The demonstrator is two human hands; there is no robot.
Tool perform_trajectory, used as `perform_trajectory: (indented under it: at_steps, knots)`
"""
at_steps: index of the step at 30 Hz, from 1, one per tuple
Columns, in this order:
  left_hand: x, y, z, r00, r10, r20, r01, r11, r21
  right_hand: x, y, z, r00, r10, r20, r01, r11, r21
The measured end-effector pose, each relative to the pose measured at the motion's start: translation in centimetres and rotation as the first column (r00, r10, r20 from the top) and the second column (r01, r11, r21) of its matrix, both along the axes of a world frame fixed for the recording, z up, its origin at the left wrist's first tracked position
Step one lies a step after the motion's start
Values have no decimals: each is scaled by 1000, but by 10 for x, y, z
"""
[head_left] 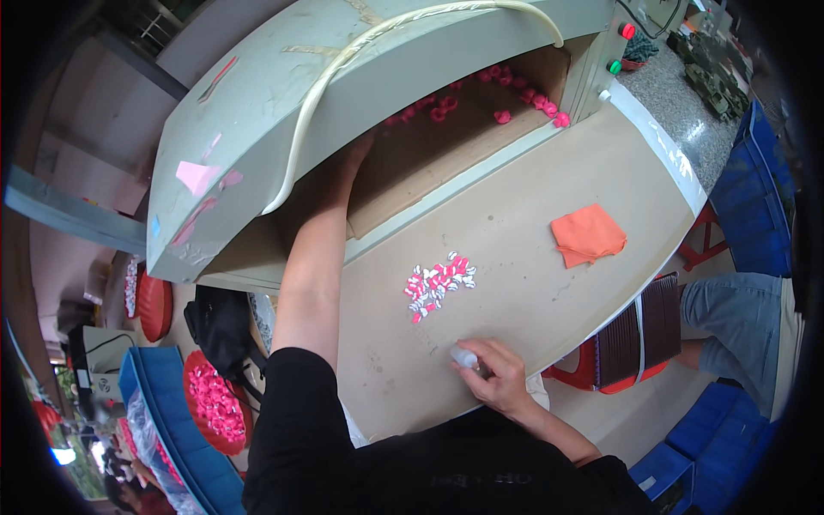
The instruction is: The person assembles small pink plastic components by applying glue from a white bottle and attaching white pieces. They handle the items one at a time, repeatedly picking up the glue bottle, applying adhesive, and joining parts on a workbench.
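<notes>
My left arm stretches into the opening of a pale grey box-shaped cabinet (pixel 257 90). Inside, my left hand (pixel 359 151) lies in shadow behind the front edge, and its fingers are hidden. Pink bell-like pieces (pixel 502 117) lie scattered on the brown cabinet floor. Near the front of the paper-covered table, my right hand (pixel 502 375) is closed around a small whitish bottle (pixel 463 356), its tip pointing left. A loose cluster of small pink and white pieces (pixel 436 285) lies on the brown paper (pixel 506 223) between my arms.
An orange folded cloth (pixel 589 234) lies on the table's right. Red and green buttons (pixel 627 31) sit on the cabinet's right post. On the left stand a red basin (pixel 215 403) of pink pieces and a black bag (pixel 221 324). A person's leg (pixel 730 318) shows beside a red stool (pixel 584 365).
</notes>
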State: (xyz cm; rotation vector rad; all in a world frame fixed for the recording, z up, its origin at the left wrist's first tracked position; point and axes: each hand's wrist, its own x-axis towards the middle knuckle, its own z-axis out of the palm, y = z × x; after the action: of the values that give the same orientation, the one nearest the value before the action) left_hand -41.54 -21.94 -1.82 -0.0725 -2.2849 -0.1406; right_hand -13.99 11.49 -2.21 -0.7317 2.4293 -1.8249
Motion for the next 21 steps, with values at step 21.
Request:
perform_trajectory:
  at_steps: [21]
  knots:
    - [79, 28, 18, 841, 351, 412, -407, 912, 55, 0, 0, -8, 998, -16, -65, 12, 998, -67]
